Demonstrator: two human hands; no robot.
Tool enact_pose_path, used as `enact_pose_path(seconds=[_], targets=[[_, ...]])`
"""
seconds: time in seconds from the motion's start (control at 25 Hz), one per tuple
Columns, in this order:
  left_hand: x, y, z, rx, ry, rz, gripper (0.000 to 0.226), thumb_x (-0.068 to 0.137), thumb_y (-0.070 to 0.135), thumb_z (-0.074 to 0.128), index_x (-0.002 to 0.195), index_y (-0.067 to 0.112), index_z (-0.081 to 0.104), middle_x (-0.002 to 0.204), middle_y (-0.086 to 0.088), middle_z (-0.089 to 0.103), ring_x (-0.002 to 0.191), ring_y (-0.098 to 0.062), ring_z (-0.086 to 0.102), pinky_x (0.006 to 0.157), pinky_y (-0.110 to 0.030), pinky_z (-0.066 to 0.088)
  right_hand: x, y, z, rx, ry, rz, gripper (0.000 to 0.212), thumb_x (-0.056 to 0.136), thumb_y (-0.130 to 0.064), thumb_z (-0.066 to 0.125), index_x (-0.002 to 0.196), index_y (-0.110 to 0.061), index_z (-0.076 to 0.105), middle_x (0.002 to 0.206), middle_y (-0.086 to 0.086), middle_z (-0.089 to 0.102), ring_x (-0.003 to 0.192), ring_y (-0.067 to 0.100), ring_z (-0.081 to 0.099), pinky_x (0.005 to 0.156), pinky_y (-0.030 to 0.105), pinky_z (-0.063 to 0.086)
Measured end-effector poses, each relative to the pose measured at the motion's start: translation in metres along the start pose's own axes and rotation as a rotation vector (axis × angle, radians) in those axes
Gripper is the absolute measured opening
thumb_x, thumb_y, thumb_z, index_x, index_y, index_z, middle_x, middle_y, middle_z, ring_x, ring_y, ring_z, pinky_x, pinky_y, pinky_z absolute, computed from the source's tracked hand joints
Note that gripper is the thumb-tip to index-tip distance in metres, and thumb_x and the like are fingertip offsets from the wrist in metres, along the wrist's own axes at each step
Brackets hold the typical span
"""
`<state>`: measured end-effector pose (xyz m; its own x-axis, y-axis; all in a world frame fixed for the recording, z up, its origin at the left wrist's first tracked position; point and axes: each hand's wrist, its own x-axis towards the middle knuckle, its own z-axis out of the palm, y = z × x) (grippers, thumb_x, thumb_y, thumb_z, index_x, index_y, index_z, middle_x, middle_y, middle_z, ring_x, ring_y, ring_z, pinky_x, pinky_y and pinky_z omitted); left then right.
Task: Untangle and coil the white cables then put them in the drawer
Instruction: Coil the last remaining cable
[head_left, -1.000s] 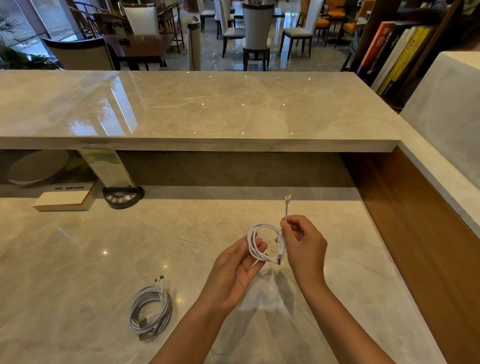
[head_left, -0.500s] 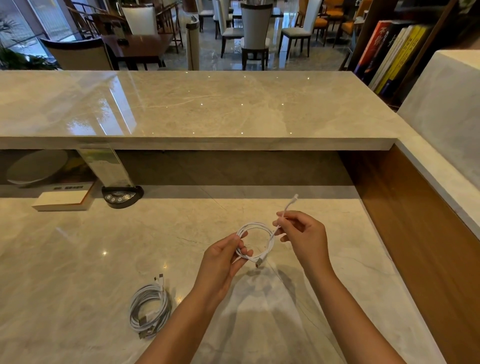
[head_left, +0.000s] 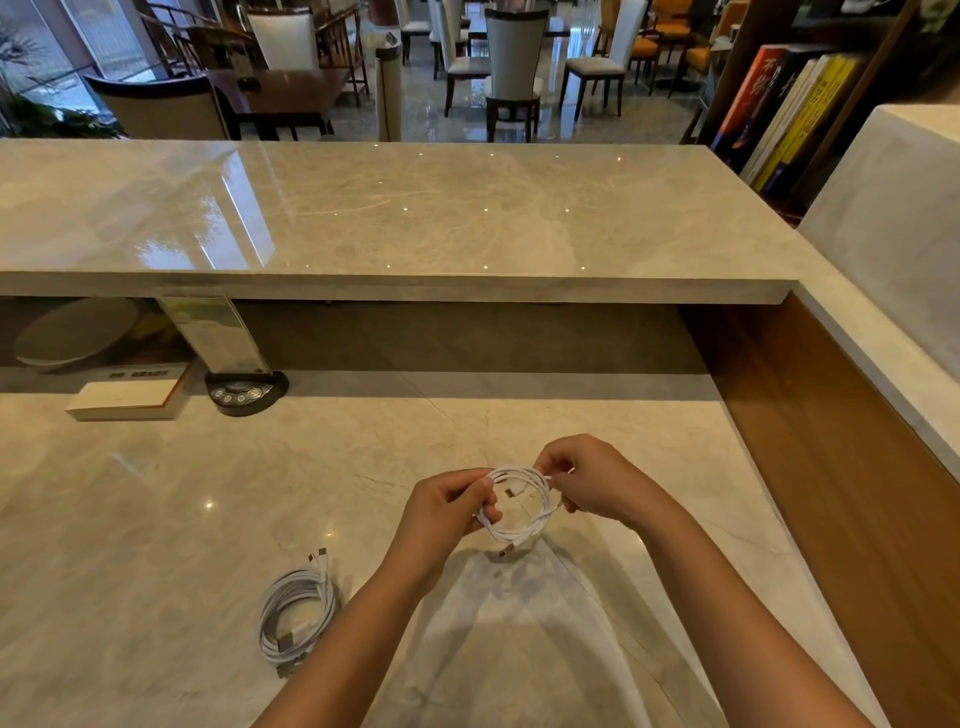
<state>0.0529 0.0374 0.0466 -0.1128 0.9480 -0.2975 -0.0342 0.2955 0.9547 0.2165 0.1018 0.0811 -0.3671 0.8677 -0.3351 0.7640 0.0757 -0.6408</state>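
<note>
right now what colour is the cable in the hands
White, with a small orange-tipped plug hanging below the cable; the head view shows it.

Two bare arms show, with no sleeves. The left hand (head_left: 447, 512) and right hand (head_left: 597, 480) wear no rings or gloves.

Shiny pale marble desk (head_left: 156, 519) low in front. Higher marble counter (head_left: 415, 208) across 12 o'clock, small light dots on it. Brown wood wall panel (head_left: 831, 467) at 3 o'clock. Books (head_left: 779, 109) on shelf at 1 o'clock. Far back: dark table (head_left: 280, 93), chairs with white backs (head_left: 514, 47), glossy grey floor (head_left: 431, 114). Bright window (head_left: 52, 41) and green plant (head_left: 31, 109) at 10 o'clock.
</note>
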Motion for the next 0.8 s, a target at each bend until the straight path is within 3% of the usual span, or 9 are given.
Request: enact_pose_path(seconds=[0.12, 0.16, 0.28, 0.44, 0.6, 0.68, 0.8], targets=[[0.002, -0.002, 0.001, -0.009, -0.036, -0.061, 0.023, 0.093, 0.005, 0.05, 0.101, 0.005, 0.071, 0.056, 0.0, 0.059, 0.055, -0.009, 0.057, 0.068, -0.026, 0.056, -0.002, 0.0, 0.009, 0.02, -0.093, -0.074, 0.014, 0.082, -0.009, 0.053, 0.093, -0.017, 0.059, 0.084, 0.001, 0.062, 0.069, 0.013, 0.056, 0.063, 0.028, 0.047], [0.003, -0.001, 0.0, -0.033, -0.047, -0.085, 0.023, 0.093, 0.005, 0.049, 0.102, 0.004, 0.071, 0.056, 0.0, 0.059, 0.054, -0.009, 0.057, 0.069, -0.027, 0.057, -0.004, 0.001, 0.014, 0.016, -0.099, -0.107, 0.02, 0.08, -0.013, 0.058, 0.098, -0.02, 0.055, 0.085, 0.0, 0.061, 0.07, 0.012, 0.055, 0.063, 0.027, 0.045], [0.003, 0.003, -0.002, -0.127, -0.095, -0.139, 0.024, 0.094, 0.002, 0.047, 0.101, 0.002, 0.07, 0.06, -0.003, 0.056, 0.054, -0.01, 0.054, 0.065, -0.025, 0.056, -0.006, 0.004, 0.026, -0.059, 0.114, -0.22, 0.026, 0.084, -0.028, 0.063, 0.108, -0.027, 0.051, 0.08, -0.002, 0.063, 0.064, 0.01, 0.054, 0.058, 0.026, 0.042], [-0.001, 0.012, -0.007, -0.076, -0.153, -0.143, 0.025, 0.093, 0.005, 0.049, 0.078, 0.004, 0.068, 0.062, -0.004, 0.053, 0.056, -0.014, 0.051, 0.059, -0.021, 0.052, -0.006, 0.007, 0.03, -0.241, 0.192, -0.361, 0.02, 0.092, -0.037, 0.051, 0.099, -0.025, 0.066, 0.082, -0.004, 0.07, 0.067, 0.012, 0.056, 0.057, 0.025, 0.038], [-0.001, 0.014, -0.008, 0.046, -0.162, -0.136, 0.029, 0.094, 0.011, 0.05, 0.071, 0.008, 0.067, 0.063, -0.007, 0.053, 0.056, -0.016, 0.053, 0.057, -0.019, 0.05, -0.005, 0.009, 0.032, -0.248, 0.188, -0.359, 0.025, 0.094, -0.036, 0.048, 0.087, -0.022, 0.067, 0.076, -0.006, 0.068, 0.057, 0.006, 0.047, 0.053, 0.02, 0.032], [-0.001, 0.012, -0.005, -0.111, -0.167, -0.193, 0.024, 0.095, 0.012, 0.048, 0.088, 0.005, 0.07, 0.066, -0.006, 0.058, 0.057, -0.014, 0.057, 0.059, -0.022, 0.053, -0.003, 0.011, 0.035, -0.083, 0.229, -0.286, 0.023, 0.094, -0.034, 0.049, 0.087, -0.027, 0.07, 0.074, -0.012, 0.067, 0.056, 0.001, 0.05, 0.055, 0.021, 0.036], [-0.005, 0.002, 0.003, -0.613, -0.231, -0.313, 0.028, 0.097, 0.012, 0.04, 0.103, 0.0, 0.065, 0.07, -0.007, 0.066, 0.062, -0.014, 0.066, 0.064, -0.027, 0.057, 0.002, 0.017, 0.043, 0.099, 0.392, -0.229, 0.018, 0.092, -0.026, 0.056, 0.092, -0.024, 0.074, 0.077, -0.007, 0.068, 0.064, 0.004, 0.053, 0.061, 0.026, 0.043]])
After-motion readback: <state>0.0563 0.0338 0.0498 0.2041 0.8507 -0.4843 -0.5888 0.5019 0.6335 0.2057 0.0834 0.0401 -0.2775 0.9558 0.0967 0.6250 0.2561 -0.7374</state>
